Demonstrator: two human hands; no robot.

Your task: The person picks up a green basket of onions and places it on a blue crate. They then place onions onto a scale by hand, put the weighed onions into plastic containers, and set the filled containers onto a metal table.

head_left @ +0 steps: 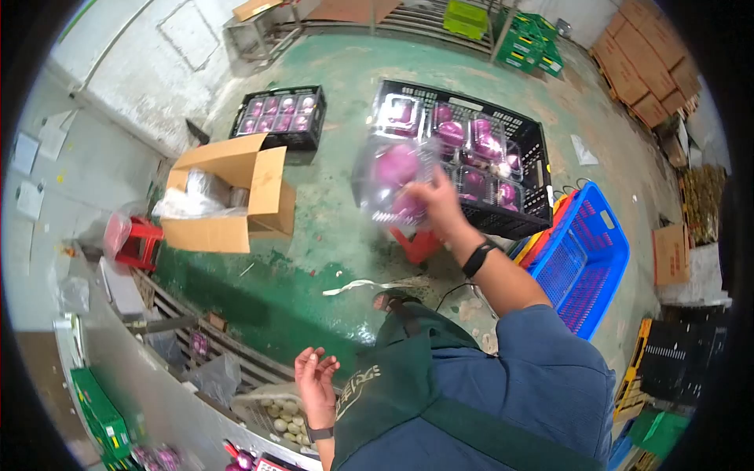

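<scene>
Floor (345, 86) of green-painted concrete fills my view, with a black crate (514, 212) of boxed purple fruit ahead, a blue basket (585, 259) to its right and an open cardboard box (236, 192) to its left. My right hand (436, 200) is raised over the crate's near edge, its grip closed on a clear clamshell pack (393, 184) of purple fruit, blurred. I judge the pack light, thin-walled and slick, likely to flex or pop open if squeezed; best held by rim or underside. My left hand (316, 385) hangs open and empty, palm up, beside my apron (393, 385), near a bench (157, 392).
</scene>
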